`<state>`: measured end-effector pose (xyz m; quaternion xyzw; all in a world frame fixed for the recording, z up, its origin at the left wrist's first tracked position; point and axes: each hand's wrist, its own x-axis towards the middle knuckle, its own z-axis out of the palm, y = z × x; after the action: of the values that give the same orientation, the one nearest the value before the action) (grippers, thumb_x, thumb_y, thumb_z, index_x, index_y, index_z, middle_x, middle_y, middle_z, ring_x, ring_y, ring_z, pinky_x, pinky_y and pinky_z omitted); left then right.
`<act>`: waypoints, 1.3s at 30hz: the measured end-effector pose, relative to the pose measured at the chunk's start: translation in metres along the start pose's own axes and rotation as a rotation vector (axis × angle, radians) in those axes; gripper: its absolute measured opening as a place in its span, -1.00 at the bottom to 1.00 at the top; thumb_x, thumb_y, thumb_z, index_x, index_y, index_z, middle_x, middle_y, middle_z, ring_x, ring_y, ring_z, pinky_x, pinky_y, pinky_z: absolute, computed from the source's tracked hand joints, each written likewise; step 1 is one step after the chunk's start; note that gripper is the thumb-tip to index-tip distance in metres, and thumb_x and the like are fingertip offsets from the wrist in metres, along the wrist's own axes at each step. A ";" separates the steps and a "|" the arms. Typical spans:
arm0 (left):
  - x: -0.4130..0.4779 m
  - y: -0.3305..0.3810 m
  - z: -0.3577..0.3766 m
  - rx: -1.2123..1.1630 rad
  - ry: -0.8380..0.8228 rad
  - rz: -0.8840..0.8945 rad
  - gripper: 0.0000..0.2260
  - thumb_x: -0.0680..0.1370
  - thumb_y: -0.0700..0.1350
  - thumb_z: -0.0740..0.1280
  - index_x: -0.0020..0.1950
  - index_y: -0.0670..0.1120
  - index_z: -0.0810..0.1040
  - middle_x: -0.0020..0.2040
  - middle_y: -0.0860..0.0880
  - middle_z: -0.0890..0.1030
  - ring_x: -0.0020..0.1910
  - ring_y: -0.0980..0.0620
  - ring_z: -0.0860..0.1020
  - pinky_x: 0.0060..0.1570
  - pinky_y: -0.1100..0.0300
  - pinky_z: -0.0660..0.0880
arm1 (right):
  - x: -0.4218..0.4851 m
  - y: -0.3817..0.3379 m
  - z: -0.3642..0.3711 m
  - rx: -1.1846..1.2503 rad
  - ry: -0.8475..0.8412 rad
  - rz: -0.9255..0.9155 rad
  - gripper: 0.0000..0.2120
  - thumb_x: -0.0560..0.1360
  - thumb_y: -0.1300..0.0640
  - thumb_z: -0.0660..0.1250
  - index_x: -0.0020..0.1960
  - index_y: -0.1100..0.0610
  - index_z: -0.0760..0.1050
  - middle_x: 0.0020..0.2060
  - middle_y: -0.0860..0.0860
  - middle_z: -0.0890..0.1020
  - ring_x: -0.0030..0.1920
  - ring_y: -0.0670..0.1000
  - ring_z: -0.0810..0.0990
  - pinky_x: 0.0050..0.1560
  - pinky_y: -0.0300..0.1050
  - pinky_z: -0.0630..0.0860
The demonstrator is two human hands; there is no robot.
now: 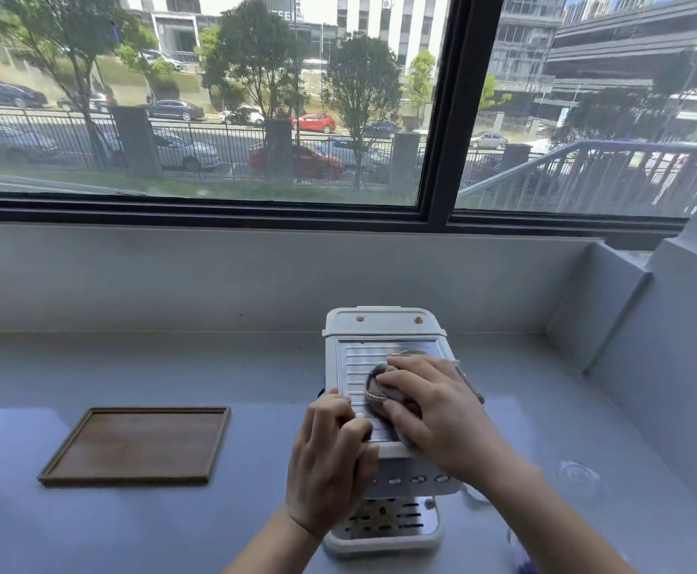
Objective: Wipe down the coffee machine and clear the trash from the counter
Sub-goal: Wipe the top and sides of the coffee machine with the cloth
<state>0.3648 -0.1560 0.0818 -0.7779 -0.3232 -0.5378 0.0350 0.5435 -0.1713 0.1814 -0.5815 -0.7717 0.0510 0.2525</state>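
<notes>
Right hand (433, 412) pressed cloth (379, 393) on coffee machine (384, 325) top | unwiped ribbed plate lay at 11 o'clock | left hand (330, 457) seemingly gripped the front edge

I see a white coffee machine (384, 329) with a silvery ribbed top plate (355, 366) and a metallic drip grate (392, 519) cut with dark slots. The cloth (379, 391) on it is a muted brownish purple. The counter (172, 366) is pale grey-blue, the tray (139, 445) brown wood with a lighter rim, the window frame (446, 118) black.
</notes>
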 end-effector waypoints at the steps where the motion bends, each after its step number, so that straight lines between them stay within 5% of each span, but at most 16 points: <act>1: 0.000 0.000 0.000 0.010 -0.005 0.004 -0.81 0.66 -0.01 0.13 0.01 -0.08 0.45 0.03 -0.08 0.41 0.09 -0.11 0.46 0.28 -0.01 0.46 | -0.005 0.005 -0.004 -0.004 0.020 0.041 -0.68 0.50 -0.17 0.26 0.20 -0.14 0.56 0.30 -0.24 0.51 0.37 -0.07 0.35 0.41 -0.08 0.23; 6: 0.000 0.003 -0.004 0.014 -0.007 0.002 -0.86 0.65 -0.06 0.14 0.00 -0.07 0.45 0.02 -0.06 0.44 0.06 -0.11 0.47 0.32 0.04 0.43 | -0.012 0.002 -0.001 -0.037 0.073 0.049 -0.71 0.47 -0.17 0.34 0.17 -0.16 0.55 0.27 -0.28 0.51 0.34 -0.09 0.39 0.38 -0.02 0.27; 12: 0.032 0.017 -0.014 0.152 -0.230 -0.102 -0.94 0.47 -0.14 0.29 -0.17 -0.08 0.42 -0.09 -0.02 0.46 -0.14 -0.07 0.42 -0.14 0.04 0.43 | -0.006 0.029 -0.006 0.062 0.147 0.216 -0.74 0.46 0.02 0.36 0.15 -0.10 0.58 0.24 -0.18 0.51 0.27 0.05 0.39 0.25 -0.12 0.31; 16: 0.052 0.027 -0.016 0.217 -0.398 -0.187 -0.85 0.49 -0.02 0.27 -0.02 -0.05 0.52 0.10 -0.01 0.52 0.16 -0.08 0.49 0.20 0.03 0.45 | 0.024 0.027 0.000 0.014 0.161 0.351 -0.72 0.52 0.08 0.35 0.23 0.01 0.55 0.28 -0.02 0.48 0.23 0.13 0.42 0.26 -0.12 0.31; 19: 0.050 0.027 -0.018 0.198 -0.428 -0.188 -0.77 0.51 0.01 0.25 0.08 -0.06 0.56 0.16 -0.03 0.55 0.28 -0.08 0.49 0.42 0.01 0.35 | 0.024 0.020 -0.002 -0.076 0.113 0.277 -0.73 0.52 0.12 0.32 0.22 0.06 0.54 0.28 0.02 0.48 0.23 0.15 0.41 0.29 -0.13 0.25; 39: 0.049 0.026 -0.018 0.170 -0.394 -0.211 -0.77 0.48 0.00 0.28 0.06 -0.06 0.58 0.15 -0.03 0.56 0.23 -0.06 0.50 0.36 0.14 0.32 | 0.028 0.034 0.005 -0.185 0.080 0.288 -0.74 0.59 0.08 0.17 0.21 0.12 0.49 0.25 0.08 0.47 0.23 0.20 0.36 0.28 -0.06 0.25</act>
<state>0.3748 -0.1607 0.1392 -0.8238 -0.4477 -0.3472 -0.0197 0.5649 -0.1338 0.1735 -0.7083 -0.6712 -0.0078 0.2184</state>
